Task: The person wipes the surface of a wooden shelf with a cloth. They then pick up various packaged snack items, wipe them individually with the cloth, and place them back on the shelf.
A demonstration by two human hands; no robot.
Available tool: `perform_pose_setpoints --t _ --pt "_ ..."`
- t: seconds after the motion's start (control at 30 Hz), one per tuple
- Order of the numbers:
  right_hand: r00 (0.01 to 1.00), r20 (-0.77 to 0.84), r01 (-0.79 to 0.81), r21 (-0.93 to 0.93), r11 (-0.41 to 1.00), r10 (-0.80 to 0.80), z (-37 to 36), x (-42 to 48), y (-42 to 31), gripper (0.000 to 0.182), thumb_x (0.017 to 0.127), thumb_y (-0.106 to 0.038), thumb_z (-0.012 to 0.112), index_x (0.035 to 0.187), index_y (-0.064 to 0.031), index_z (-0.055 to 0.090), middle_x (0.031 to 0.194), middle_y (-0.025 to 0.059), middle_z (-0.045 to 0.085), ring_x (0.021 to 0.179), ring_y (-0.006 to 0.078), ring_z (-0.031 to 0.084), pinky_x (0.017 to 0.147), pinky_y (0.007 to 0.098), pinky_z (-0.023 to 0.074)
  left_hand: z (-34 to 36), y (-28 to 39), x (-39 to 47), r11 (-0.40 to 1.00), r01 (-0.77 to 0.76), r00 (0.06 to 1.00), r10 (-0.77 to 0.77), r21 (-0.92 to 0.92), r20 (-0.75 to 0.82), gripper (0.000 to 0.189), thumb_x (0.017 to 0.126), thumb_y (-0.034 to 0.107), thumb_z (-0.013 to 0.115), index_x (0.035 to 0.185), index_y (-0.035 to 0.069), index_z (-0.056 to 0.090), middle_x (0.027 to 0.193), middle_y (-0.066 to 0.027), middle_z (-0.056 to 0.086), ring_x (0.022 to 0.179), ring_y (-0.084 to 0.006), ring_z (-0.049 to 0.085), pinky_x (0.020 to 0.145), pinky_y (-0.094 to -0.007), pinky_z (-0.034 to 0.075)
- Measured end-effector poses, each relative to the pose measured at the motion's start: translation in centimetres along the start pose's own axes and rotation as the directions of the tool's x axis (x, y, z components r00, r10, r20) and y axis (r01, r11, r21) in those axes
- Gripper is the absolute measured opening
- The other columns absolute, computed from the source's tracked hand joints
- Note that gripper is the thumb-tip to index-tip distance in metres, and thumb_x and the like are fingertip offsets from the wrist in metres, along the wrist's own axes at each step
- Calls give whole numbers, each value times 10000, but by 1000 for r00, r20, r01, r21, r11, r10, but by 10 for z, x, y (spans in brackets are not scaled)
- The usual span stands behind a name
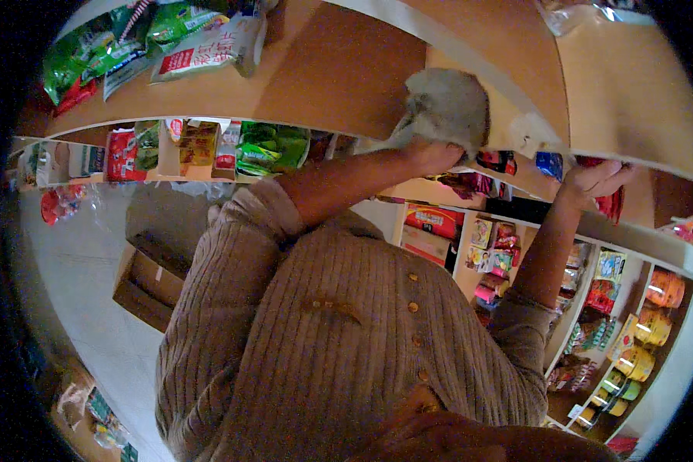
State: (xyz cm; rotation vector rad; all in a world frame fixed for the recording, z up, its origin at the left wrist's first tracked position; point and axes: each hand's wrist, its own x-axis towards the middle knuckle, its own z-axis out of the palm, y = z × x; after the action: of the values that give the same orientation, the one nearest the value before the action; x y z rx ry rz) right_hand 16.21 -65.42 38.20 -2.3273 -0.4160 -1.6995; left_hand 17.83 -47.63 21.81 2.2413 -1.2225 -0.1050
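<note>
My left hand [437, 156] is closed around a crumpled grey cloth [453, 107]. The cloth rests against a wooden shelf board [346, 69] with a pale front edge. Off to the right, my right hand [598, 178] is raised at the pale edge of the shelving, its fingers extended. A red packet [610, 205] shows just under that hand; whether the hand grips the packet or only touches the shelf edge cannot be made out.
Green and white snack bags [208, 52] lie on the board at upper left. Packaged goods fill the lower shelves [271, 147]. Round tubs [635, 364] are stacked at right. An open cardboard box [150, 286] stands on the pale floor [86, 283] at left.
</note>
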Motion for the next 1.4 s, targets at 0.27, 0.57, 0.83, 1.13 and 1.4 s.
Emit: perform_pose_setpoints --t 0.27,0.57,0.83,1.13,1.4 --pt "966 -112 -236 -3 972 234 1 -18 20 541 845 -427 449 1200 -19 421 1218 207 437 1027 323 501 827 432 474 58 -78 121 869 -66 917 -140 -490 -373 316 822 254 406 956 54 611 991 -171 610 857 -352 599 798 -441 471" --pt "939 100 334 -497 801 -330 -14 -8 37 513 859 -426 492 1131 8 467 1177 247 445 1018 384 496 829 450 463 35 -51 43 916 125 992 -109 -381 65 332 856 235 386 1062 56 574 1102 -145 570 1037 -327 531 878 -464 427" --pt "984 -172 27 -67 997 -38 9 -11 14 470 865 -388 494 1087 26 476 1111 270 466 996 402 498 780 446 488 26 -5 17 954 -252 752 88 -162 -653 291 671 219 535 906 75 629 972 -153 617 888 -324 585 767 -463 462" --pt "966 95 252 -567 785 -241 -6 -14 18 472 877 -348 417 1140 44 439 1140 225 443 994 335 492 801 419 459 14 -35 147 972 -77 948 2 -223 -318 269 780 236 460 912 98 649 959 -84 640 811 -305 624 703 -434 505" --pt "988 -23 138 -319 938 -153 9 -11 6 443 910 -305 373 1096 88 456 1120 251 447 1000 346 477 864 398 404 88 -108 140 987 -81 994 70 -139 -86 327 810 274 434 981 86 641 1051 -164 603 929 -325 600 776 -435 493"
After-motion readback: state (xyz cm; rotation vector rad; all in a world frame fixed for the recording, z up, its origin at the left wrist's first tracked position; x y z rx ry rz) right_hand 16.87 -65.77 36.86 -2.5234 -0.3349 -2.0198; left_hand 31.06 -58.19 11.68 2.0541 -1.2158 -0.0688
